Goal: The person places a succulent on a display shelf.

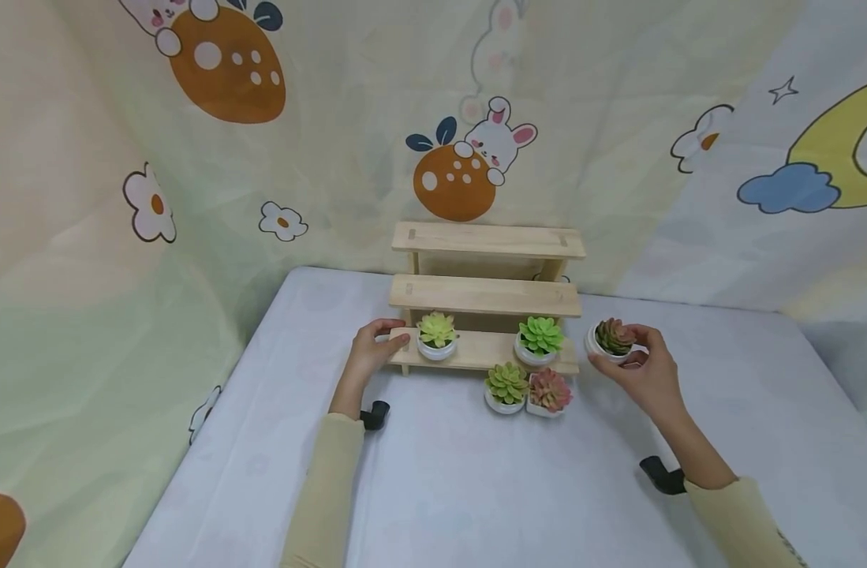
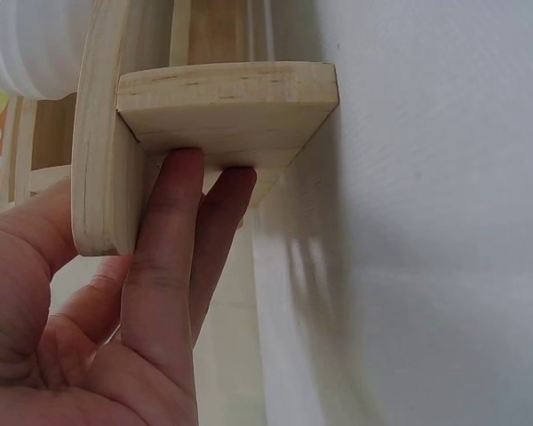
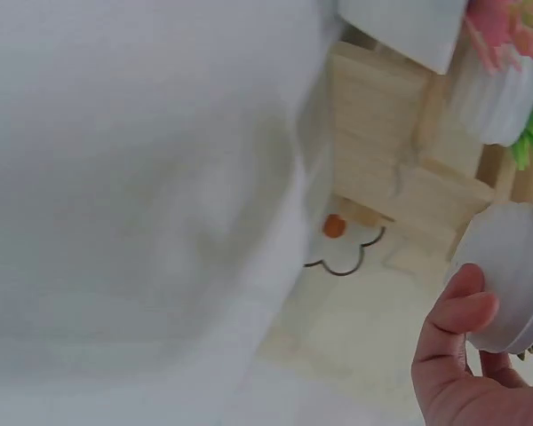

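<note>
Right grip holds a round white pot with a reddish rosette succulent. Left grip grasps a grained wooden stand.

You were at a white-covered table in a booth-like space, hung round with printed cloth in nursery style; whether it stood in a home or a studio, the views did not tell. A cartoon rabbit faced you at twelve o'clock, a white flower at ten, a yellow moon at two.
</note>
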A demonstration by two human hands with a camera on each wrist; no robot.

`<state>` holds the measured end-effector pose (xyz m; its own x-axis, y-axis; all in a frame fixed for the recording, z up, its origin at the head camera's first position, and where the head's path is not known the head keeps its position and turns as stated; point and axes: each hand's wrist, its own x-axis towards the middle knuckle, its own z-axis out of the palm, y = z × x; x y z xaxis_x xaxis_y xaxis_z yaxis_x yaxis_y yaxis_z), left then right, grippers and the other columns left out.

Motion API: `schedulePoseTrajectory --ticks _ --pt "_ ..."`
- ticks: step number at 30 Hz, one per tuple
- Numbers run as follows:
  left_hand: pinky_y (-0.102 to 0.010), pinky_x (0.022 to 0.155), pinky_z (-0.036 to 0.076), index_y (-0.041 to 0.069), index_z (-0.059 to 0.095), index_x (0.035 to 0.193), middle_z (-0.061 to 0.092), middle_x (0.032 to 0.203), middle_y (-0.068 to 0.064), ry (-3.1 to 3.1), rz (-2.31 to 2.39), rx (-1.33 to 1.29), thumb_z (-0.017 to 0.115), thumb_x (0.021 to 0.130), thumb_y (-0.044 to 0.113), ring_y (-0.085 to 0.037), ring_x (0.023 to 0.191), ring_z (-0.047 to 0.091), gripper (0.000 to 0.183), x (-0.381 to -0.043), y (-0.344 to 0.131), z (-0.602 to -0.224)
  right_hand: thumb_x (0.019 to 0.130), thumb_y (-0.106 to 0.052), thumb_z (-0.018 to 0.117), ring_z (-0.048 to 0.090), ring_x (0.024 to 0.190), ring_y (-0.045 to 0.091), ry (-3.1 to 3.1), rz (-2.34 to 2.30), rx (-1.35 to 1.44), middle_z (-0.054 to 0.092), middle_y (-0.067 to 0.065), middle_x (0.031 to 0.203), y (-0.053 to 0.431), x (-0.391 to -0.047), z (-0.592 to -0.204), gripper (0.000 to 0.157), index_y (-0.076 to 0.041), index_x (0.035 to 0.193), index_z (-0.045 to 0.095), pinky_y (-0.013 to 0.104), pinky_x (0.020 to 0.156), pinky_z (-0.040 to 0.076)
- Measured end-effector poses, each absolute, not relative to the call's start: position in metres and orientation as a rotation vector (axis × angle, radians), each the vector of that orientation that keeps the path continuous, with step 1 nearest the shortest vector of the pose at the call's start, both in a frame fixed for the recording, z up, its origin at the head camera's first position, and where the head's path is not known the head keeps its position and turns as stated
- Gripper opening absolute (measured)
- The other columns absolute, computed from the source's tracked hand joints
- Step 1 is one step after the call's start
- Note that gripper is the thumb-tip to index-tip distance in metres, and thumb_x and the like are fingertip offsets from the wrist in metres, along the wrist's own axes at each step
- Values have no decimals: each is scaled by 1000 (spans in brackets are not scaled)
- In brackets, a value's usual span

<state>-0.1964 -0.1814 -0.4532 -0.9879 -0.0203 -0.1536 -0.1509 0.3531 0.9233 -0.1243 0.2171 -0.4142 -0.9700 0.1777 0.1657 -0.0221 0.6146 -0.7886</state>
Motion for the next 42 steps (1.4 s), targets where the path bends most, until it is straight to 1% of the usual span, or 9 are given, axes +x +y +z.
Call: schedulePoseTrajectory --ticks 6,11,15,20,28,34,38,42 --pt "-51 104 35 3 64 122 60 122 -18 2491 1729 -152 70 91 17 -33 125 47 35 -197 -181 -454 81 -9 78 48 70 -5 -2536 1333 -50 47 11 121 206 -127 -399 64 5 132 40 9 60 43" --pt "-52 104 35 3 64 121 61 121 -18 2498 1730 -159 71 90 16 -33 125 47 34 -196 -180 -455 83 -9 77 49 69 -6 -2520 1391 -58 47 11 122 198 -135 -392 64 5 134 40 9 60 44" --pt "-52 105 34 3 65 120 61 121 -18 2512 1736 -164 72 90 16 -33 125 47 34 -197 -181 -454 83 -9 77 51 72 -7 -2499 1453 -26 48 15 124 187 -144 -388 66 5 136 39 8 62 45" --pt "-51 104 35 2 64 120 62 119 -18 2514 1731 -147 71 90 16 -32 124 48 34 -197 -180 -455 82 -11 78 50 71 -6 -2513 1438 29 49 19 127 176 -153 -382 68 4 137 40 9 61 44" --pt "-50 101 38 2 65 119 63 118 -18 2530 1748 -139 72 89 15 -32 121 50 33 -196 -181 -455 82 -18 79 49 77 2 -2577 1300 74 54 20 120 168 -166 -374 66 5 134 43 11 60 43" --pt "-50 102 37 3 65 119 63 118 -16 2536 1739 -137 71 90 17 -32 122 50 33 -200 -182 -455 83 -17 78 50 79 5 -2572 1330 111 55 21 116 163 -183 -373 64 6 133 44 11 61 43" --pt "-52 103 36 4 66 117 63 118 -15 2532 1734 -151 71 90 17 -33 124 49 31 -196 -182 -457 83 -21 78 50 85 14 -2623 1340 127 54 23 118 157 -193 -376 68 7 134 43 11 64 42" --pt "-54 101 37 5 68 114 64 115 -14 2570 1717 -135 72 89 20 -34 121 50 29 -193 -181 -456 83 -24 78 50 89 21 -2662 1338 146 54 22 119 150 -200 -378 69 7 134 42 13 67 41"
